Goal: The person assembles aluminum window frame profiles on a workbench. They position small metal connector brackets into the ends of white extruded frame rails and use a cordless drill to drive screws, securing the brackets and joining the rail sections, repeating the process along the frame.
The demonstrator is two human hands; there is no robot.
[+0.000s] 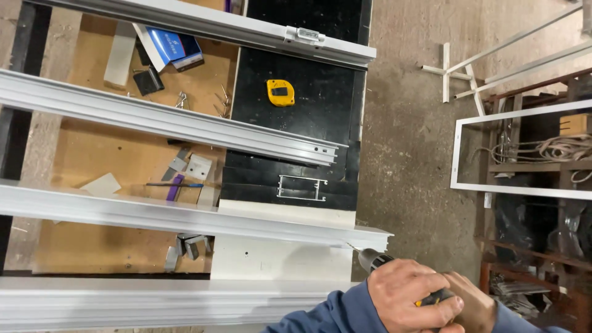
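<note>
Right now I judge I'm at the drilling step: both hands clasp a power drill point(394, 271), its bit tip just beside the end of the nearest white aluminium profile point(259, 225) on the tabletop point(123, 160). My left hand point(412, 295) has its fingers point(431, 308) wrapped tight around the drill body; my right hand point(473, 303) grips behind it. Next calls for a steady, square bit. A yellow tape measure point(280, 92) lies well apart.

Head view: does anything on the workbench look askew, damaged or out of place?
Nothing looks damaged. Small metal offcuts and loose screws lie scattered between the aluminium rails. Both hands, left hand over right hand, grip a drill whose bit points toward a rail end.
</note>
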